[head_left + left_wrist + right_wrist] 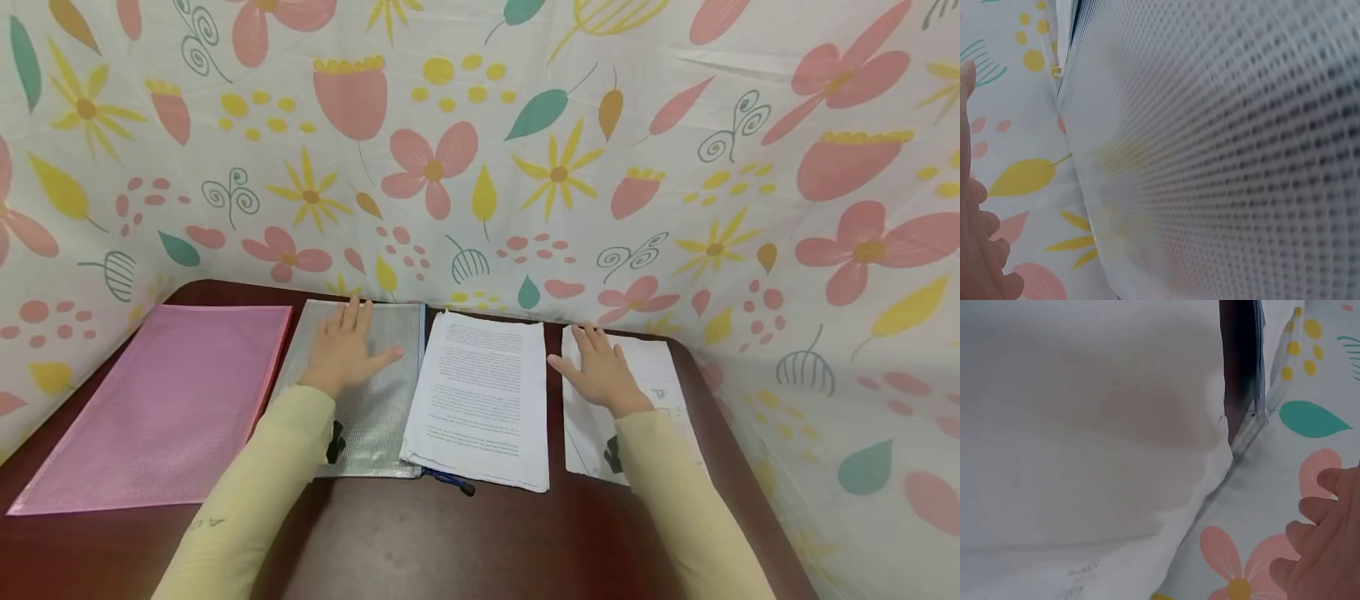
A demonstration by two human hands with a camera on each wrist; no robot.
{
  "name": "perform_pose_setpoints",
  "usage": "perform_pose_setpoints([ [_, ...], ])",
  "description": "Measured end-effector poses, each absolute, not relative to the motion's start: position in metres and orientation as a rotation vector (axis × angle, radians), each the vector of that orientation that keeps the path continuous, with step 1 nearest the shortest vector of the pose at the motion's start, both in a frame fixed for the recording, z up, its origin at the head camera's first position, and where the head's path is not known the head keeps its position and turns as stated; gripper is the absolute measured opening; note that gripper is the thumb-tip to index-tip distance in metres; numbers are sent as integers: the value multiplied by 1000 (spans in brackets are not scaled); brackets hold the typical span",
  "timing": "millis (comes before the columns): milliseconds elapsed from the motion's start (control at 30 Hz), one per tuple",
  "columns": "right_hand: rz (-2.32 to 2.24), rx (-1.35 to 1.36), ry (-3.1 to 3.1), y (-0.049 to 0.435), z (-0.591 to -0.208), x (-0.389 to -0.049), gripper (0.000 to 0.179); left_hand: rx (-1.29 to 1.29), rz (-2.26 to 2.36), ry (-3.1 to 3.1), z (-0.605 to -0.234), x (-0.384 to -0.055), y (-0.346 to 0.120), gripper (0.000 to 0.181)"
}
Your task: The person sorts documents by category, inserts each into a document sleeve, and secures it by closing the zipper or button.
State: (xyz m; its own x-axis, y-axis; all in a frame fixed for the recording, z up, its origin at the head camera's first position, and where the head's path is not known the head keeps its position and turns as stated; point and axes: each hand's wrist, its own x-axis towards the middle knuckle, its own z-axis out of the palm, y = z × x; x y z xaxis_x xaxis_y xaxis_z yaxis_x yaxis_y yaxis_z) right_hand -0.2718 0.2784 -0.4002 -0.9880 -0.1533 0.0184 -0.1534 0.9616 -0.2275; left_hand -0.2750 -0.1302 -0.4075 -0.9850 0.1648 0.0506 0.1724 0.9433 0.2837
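Grey mesh folder [382, 408] under your left hand [345, 348], white papers [587, 429] under your right hand [602, 372].
Fingers straight on both; only your head cam catches the pink folder [172, 400].

Near-edge side: bare counter [465, 546] lies open between left sleeve [258, 487] and right sleeve [686, 500].
Far edge: floral fabric [502, 133] walls it off.
Right half: narrow gap between printed stack [483, 400] and white sheets [588, 437].

Behind the dark red-brown counter [465, 542] and along both its sides hangs white cloth [495, 150] printed with flowers and leaves.
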Motion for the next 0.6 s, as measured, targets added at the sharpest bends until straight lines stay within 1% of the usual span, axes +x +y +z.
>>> perform_pose_setpoints([
  [267, 402, 197, -3160, 269, -410, -270, 96, -197, -421, -3104, -421, -279, -121, 101],
  [367, 392, 195, -3176, 265, -411, -269, 95, -179, -423, -3119, -423, -279, -117, 101],
  [600, 369, 237, -3224, 264, -416, -267, 84, -168, -449, -3175, -425, -277, -103, 97],
])
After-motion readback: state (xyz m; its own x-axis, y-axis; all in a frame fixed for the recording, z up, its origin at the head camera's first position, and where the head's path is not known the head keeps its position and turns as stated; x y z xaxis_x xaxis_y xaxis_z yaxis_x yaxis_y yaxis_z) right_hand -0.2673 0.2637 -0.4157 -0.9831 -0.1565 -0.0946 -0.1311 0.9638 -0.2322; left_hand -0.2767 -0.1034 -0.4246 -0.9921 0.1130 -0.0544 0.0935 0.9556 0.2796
